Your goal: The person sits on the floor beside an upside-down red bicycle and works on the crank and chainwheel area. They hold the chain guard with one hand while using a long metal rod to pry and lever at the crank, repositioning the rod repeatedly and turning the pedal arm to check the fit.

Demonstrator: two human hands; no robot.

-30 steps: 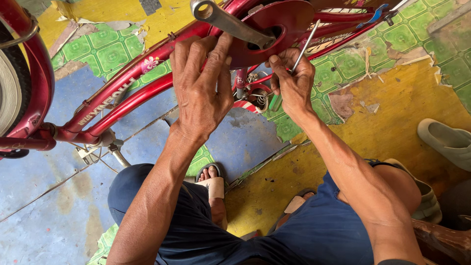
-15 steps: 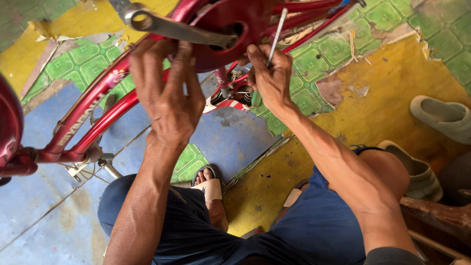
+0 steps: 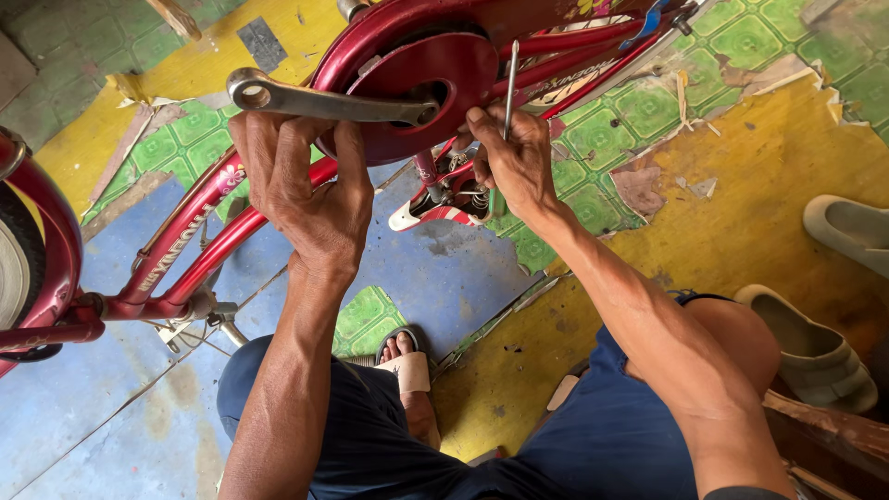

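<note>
Far left: a tyre and red mudguard cut off by the frame edge, blue floor open below. Red frame tubes slanting up to the right, upside-down bicycle by the look of it. Left hand spread over the tubes, fingers curled round them, palm pressed down, gripping just under the silver crank arm. Crank arm jutting left from the round red chain guard, its looped end free in the air. Below, a sandalled foot on the blue patch beside a green tile. Right hand closed, pinching a thin metal rod that stands upright against the chain guard's right edge. Under that hand, a small spring and bolt cluster, tight quarters there. Further right, green patterned flooring torn ragged against yellow floor, bare and roomy. Far right: two pale slip-on shoes near the frame edge.
</note>
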